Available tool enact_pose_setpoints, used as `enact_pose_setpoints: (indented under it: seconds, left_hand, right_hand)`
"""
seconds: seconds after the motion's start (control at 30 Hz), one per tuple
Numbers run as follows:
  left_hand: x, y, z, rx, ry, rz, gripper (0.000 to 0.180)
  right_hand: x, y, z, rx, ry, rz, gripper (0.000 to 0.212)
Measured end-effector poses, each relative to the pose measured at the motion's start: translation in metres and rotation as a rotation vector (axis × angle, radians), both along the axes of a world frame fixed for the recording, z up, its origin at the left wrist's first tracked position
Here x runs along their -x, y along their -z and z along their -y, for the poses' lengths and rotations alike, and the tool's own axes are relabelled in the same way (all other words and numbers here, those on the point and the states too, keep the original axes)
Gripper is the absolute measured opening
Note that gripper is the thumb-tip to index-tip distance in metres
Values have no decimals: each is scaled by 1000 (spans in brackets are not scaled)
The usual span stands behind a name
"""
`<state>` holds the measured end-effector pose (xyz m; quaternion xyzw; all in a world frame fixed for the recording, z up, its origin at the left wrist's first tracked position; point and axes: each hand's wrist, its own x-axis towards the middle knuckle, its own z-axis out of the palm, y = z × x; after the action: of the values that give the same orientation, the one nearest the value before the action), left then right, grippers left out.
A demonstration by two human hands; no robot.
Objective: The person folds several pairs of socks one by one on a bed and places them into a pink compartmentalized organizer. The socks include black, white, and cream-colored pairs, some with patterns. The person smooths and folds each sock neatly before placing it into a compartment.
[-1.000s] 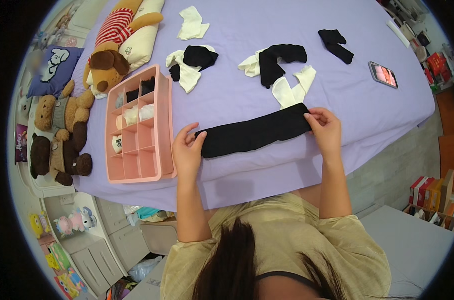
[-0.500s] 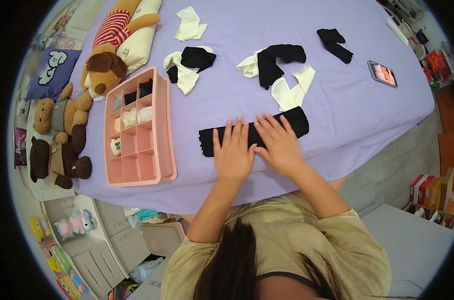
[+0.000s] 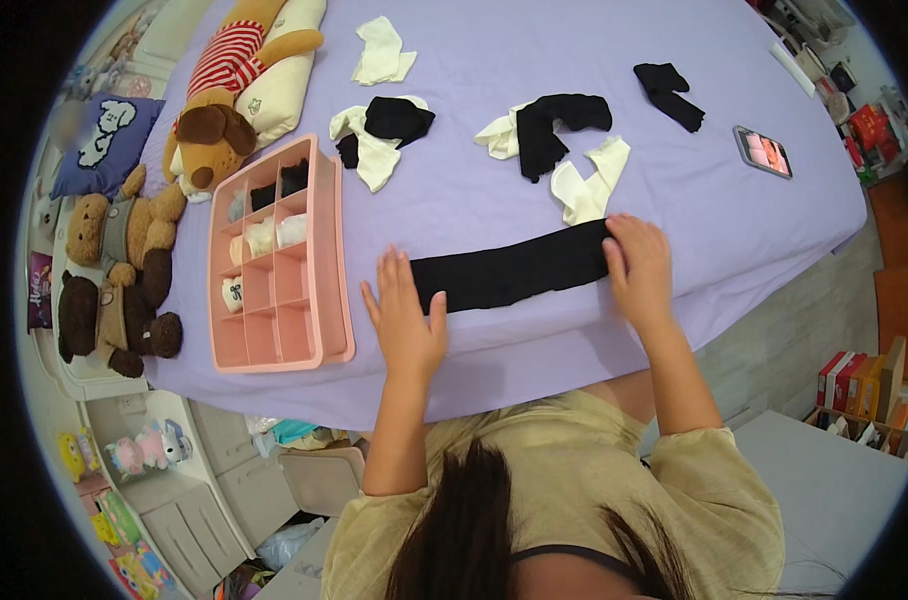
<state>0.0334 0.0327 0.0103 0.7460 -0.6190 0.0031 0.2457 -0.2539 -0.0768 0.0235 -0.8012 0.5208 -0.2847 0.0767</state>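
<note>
A black sock (image 3: 514, 268) lies stretched flat and slightly slanted across the near part of the bed. My left hand (image 3: 404, 315) rests flat on its left end, fingers extended and thumb apart. At the opposite end, my right hand (image 3: 642, 268) lies with slightly bent fingers over the edge of the fabric, its thumb apart from them. Just beyond the sock is a loose white sock (image 3: 592, 180). Farther off lie a black sock over a white one (image 3: 564, 112), another black and white pair (image 3: 382, 135), a white sock (image 3: 380, 52) and a folded black sock (image 3: 668, 95).
Left of my hands stands a pink divided box (image 3: 332, 260) with rolled socks in several compartments. Plush toys (image 3: 124, 235) and a plush dog (image 3: 219, 115) line the bed's left side. A phone (image 3: 762, 152) with a lit screen lies at the right on the purple sheet (image 3: 714, 230).
My hands have moved apart from the middle of the black sock to its two ends. The sock now lies flatter and smoother.
</note>
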Motion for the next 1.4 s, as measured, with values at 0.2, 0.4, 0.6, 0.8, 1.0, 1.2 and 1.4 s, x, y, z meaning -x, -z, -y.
enact_pose_setpoints:
  seconds: [0.2,0.4,0.6,0.8,1.0,1.2,1.4]
  left_hand:
    - [-10,9,-6,202,13,-318,58]
    - [-10,10,-5,228,23,-326,56]
    - [-8,8,-6,236,21,-328,54]
    - [-8,10,-5,231,26,-326,53]
    - [-9,6,-6,213,34,-367,53]
    - [-8,4,-1,14,-86,-498,65]
    - [52,-50,29,88,120,-76,88]
  right_hand:
    - [-32,-19,83,210,52,95,19]
    - [-65,-9,122,50,148,-97,29]
    - [-69,1,126,-75,71,-84,30]
    - [-63,0,132,-153,-36,421,21]
    - [-64,-29,118,-443,-136,1038,13]
    - [-65,-68,87,-525,-184,1376,11]
    - [-76,-54,46,-628,-195,1388,8]
